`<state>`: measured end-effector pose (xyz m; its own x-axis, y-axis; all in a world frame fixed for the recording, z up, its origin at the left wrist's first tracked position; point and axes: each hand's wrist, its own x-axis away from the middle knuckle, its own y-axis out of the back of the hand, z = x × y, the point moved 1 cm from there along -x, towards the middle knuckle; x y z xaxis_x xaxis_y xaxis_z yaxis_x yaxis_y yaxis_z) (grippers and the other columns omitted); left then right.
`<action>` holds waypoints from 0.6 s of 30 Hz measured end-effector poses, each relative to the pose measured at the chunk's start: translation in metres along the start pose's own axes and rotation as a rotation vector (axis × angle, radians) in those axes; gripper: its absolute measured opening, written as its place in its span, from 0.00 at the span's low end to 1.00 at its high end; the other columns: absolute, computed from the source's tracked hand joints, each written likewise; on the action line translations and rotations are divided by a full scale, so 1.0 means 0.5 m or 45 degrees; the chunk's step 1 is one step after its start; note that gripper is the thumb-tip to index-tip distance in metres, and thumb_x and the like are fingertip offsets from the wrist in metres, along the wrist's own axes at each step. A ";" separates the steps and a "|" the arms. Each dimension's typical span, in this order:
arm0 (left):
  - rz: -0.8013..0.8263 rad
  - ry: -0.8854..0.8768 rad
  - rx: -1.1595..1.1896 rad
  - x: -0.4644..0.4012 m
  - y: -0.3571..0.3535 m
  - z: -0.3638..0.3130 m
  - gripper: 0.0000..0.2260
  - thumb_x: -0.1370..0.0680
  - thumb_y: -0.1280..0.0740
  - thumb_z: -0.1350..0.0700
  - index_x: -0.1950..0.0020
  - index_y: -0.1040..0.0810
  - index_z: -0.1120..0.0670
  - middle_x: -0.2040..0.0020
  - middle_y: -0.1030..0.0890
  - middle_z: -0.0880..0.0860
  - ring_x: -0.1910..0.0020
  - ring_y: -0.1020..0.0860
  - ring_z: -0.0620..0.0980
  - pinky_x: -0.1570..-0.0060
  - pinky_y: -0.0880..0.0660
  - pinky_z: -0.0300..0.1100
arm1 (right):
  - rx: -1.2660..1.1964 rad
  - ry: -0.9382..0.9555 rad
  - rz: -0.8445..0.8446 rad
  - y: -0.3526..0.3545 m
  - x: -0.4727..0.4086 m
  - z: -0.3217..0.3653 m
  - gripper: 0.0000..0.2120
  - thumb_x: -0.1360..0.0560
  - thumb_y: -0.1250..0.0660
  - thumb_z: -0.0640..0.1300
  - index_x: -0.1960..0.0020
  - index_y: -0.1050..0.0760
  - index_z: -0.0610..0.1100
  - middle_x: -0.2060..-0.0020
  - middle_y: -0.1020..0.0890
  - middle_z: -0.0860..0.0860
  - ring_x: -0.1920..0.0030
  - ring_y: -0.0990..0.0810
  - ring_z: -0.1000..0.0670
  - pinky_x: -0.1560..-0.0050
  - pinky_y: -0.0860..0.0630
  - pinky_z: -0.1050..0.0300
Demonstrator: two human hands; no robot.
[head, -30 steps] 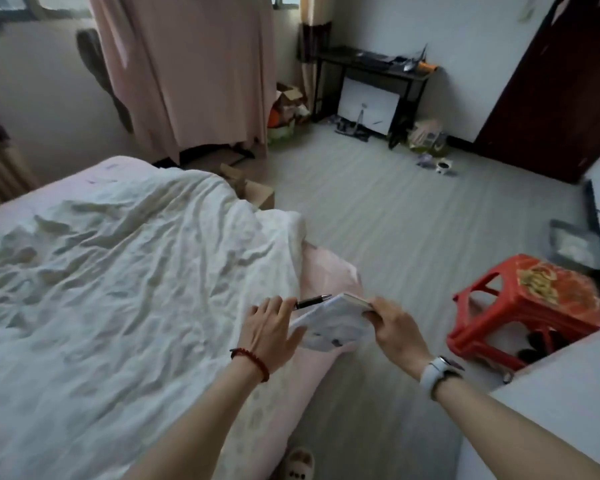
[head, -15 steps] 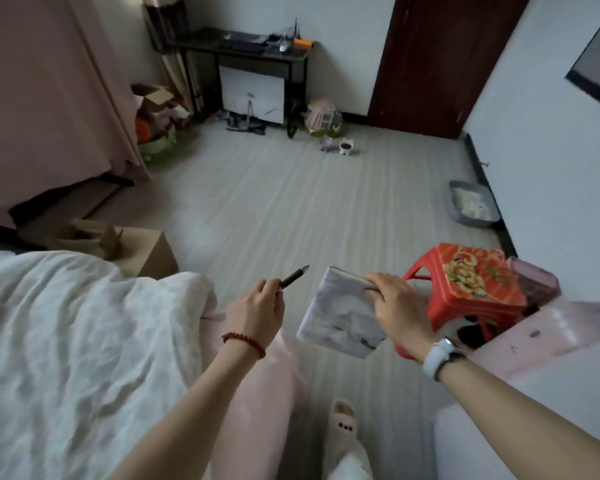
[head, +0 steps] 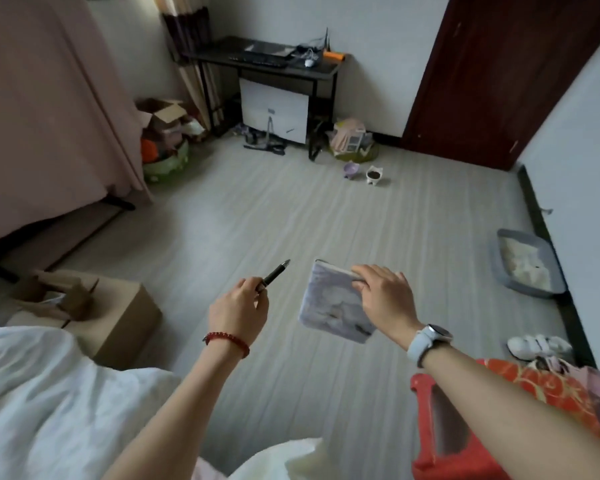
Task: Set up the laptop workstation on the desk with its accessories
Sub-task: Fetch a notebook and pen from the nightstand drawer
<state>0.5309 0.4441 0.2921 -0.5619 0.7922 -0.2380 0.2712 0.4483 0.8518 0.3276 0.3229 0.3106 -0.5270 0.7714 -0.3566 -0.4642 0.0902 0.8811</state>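
Note:
My left hand [head: 239,308] grips a dark pen [head: 276,273] whose tip points up and to the right. My right hand [head: 385,299] holds a small notebook with a pale marbled cover [head: 329,303] by its top edge, out over the floor. Both are held at about waist height, a little apart. Across the room a black desk [head: 321,69] stands against the far wall with a laptop [head: 269,49], a keyboard [head: 257,60] and cables on it.
A bed with a white sheet [head: 32,403] is at the lower left, a cardboard box [head: 118,317] beside it. A red stool [head: 499,420] stands at the lower right. A litter tray [head: 523,268], white shoes [head: 539,346], pet bowls [head: 364,173] and a dark door [head: 499,74] lie beyond.
The view has turned away from the bed toward the desk. My hands lifted the pen and the notebook off the bed edge and now carry them over the floor.

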 end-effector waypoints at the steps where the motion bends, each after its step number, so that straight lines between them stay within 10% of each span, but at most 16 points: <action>1: -0.013 0.037 -0.018 -0.040 -0.004 0.014 0.05 0.25 0.37 0.57 0.55 0.22 0.52 0.57 0.19 0.51 0.65 0.22 0.57 0.68 0.34 0.39 | -0.008 0.010 0.014 -0.019 -0.048 -0.009 0.06 0.30 0.31 0.38 0.53 0.22 0.43 0.60 0.17 0.46 0.57 0.20 0.42 0.60 0.33 0.51; 18: -0.138 0.142 -0.020 -1.098 -0.187 0.116 0.06 0.24 0.38 0.57 0.54 0.21 0.53 0.56 0.19 0.53 0.59 0.22 0.58 0.66 0.35 0.40 | -0.096 0.055 0.070 -0.383 -1.061 -0.113 0.08 0.29 0.32 0.38 0.50 0.21 0.43 0.58 0.16 0.46 0.55 0.19 0.41 0.58 0.29 0.50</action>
<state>0.8593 -0.0086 0.3162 -0.6706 0.6883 -0.2767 0.1922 0.5214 0.8314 0.6562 -0.1392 0.3134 -0.5830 0.7457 -0.3226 -0.4851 -0.0010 0.8744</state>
